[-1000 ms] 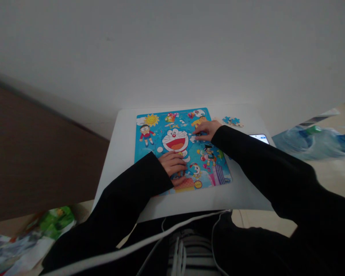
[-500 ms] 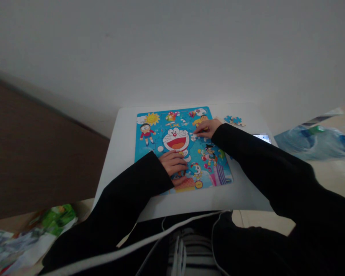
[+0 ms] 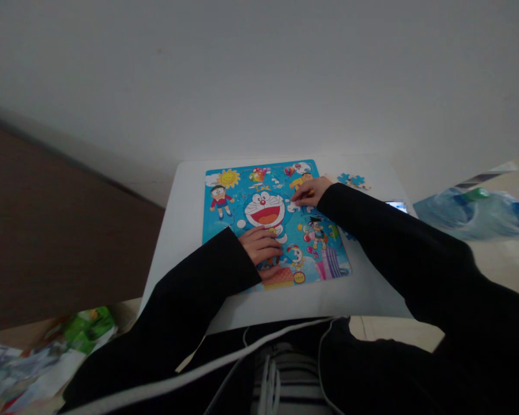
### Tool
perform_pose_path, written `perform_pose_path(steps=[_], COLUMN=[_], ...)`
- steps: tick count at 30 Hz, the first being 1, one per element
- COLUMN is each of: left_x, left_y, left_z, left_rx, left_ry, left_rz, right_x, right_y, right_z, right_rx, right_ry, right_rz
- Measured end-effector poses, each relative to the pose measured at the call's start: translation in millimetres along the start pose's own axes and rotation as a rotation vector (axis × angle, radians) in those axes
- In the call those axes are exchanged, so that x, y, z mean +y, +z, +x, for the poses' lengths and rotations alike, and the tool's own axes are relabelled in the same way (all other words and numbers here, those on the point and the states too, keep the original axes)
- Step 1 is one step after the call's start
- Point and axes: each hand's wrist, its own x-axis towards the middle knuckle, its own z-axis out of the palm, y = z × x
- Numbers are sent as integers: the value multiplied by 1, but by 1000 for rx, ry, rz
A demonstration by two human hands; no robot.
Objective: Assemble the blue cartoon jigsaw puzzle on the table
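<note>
Left hand (image 3: 260, 248) spread flat, hiding part of puzzle (image 3: 266, 210); right hand (image 3: 312, 191): grip unclear.

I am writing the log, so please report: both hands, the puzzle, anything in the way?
Left hand rests on puzzle. Right hand pinched over puzzle's right half, hold unclear. Loose pieces alongside; right sleeve crosses puzzle's edge.

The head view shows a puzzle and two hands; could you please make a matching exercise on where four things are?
1. Left hand
2. Right hand
3. Cluster of loose pieces
4. Printed sun

A. Upper left corner of the puzzle
B. Right of the large printed face
C. On the table, beyond the puzzle's right edge
D. Below the large printed face

Pairs: 1-D; 2-B; 3-C; 4-A
</note>
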Motion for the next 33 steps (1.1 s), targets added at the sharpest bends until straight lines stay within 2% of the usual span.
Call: perform_pose_path(steps=[7, 16, 29, 33], left_x=[-1, -3, -3, -2], left_y=[0, 1, 1, 1], left_z=[-1, -2, -1, -1], left_rx=[-23, -13, 4, 11], left_ry=[1, 19, 25, 20], left_rz=[-1, 6, 1, -6], right_x=[0, -2, -9, -11], right_y=[-9, -2, 2, 2], right_z=[-4, -10, -12, -11], right_rx=[126, 0, 37, 38], right_ry=[-3, -129, -87, -93], right_rz=[-71, -255, -214, -264])
